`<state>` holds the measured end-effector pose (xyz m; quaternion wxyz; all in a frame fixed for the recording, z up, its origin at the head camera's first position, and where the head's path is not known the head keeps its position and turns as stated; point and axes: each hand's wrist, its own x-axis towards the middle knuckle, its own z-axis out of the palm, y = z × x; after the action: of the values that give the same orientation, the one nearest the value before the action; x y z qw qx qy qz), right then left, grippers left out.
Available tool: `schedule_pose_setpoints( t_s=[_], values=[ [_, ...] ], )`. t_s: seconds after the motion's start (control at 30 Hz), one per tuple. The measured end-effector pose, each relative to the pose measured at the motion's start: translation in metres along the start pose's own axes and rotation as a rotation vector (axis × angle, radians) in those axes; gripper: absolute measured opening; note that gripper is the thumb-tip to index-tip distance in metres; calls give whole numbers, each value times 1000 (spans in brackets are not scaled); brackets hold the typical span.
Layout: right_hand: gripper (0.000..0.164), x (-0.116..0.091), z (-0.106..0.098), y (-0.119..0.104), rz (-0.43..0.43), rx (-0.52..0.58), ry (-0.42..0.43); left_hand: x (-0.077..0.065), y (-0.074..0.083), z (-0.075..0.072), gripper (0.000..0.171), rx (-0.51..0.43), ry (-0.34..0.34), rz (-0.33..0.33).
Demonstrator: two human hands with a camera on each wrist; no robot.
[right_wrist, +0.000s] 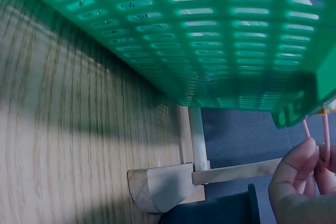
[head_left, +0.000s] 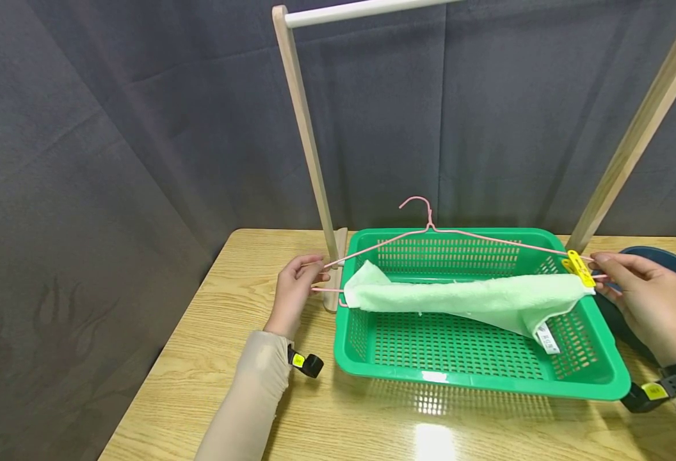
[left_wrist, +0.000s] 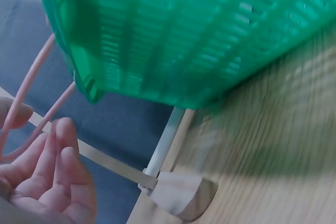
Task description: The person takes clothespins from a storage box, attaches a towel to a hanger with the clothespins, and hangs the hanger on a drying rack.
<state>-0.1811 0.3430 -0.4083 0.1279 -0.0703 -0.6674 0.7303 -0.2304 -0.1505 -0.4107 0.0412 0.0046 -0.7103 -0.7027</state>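
A pink wire hanger (head_left: 429, 223) is held up over a green slotted basket (head_left: 482, 381), its hook pointing upward. Over the hanger's lower bar hangs a pale green towel (head_left: 447, 298), with a white label at its lower right corner. At the towel's right end sits a yellow clothespin (head_left: 581, 269). My left hand (head_left: 295, 288) pinches the hanger's left end; the left wrist view shows the pink wire (left_wrist: 27, 82) between thumb and fingers. The right hand (head_left: 651, 301) grips the opposite end beside the clothespin, with its fingertips partly hidden.
A wooden rack stands behind the basket, with a left post (head_left: 306, 128), a right post (head_left: 637, 128) and a white top bar (head_left: 367, 9). A dark blue basin (head_left: 660, 259) lies at the right. Grey curtain (head_left: 142, 128) backs the wooden table (head_left: 223, 307).
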Motion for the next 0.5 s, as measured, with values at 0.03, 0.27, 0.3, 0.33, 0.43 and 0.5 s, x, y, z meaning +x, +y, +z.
schedule_pose_setpoints(
  t_s=[0.03,0.27,0.3,0.33,0.43,0.5],
  values=[
    [27,0,0,0,-2,-2,1,-2,-1,1,31,-11,9,-1],
    [27,-4,-5,-2,6,-67,29,-13,-7,5,34,-104,25,-32],
    [27,-4,-6,-3,5,-77,30,-15,-8,6,36,-110,19,-36],
    [26,-5,-7,-4,3,-90,30,-16,-8,7,37,-113,13,-38],
    [23,-6,-11,-8,-19,-63,9,-20,-10,10,36,-118,-14,-43],
    [20,-5,-14,-10,-40,-64,-8,-23,-11,11,36,-117,-33,-44]
  ],
)
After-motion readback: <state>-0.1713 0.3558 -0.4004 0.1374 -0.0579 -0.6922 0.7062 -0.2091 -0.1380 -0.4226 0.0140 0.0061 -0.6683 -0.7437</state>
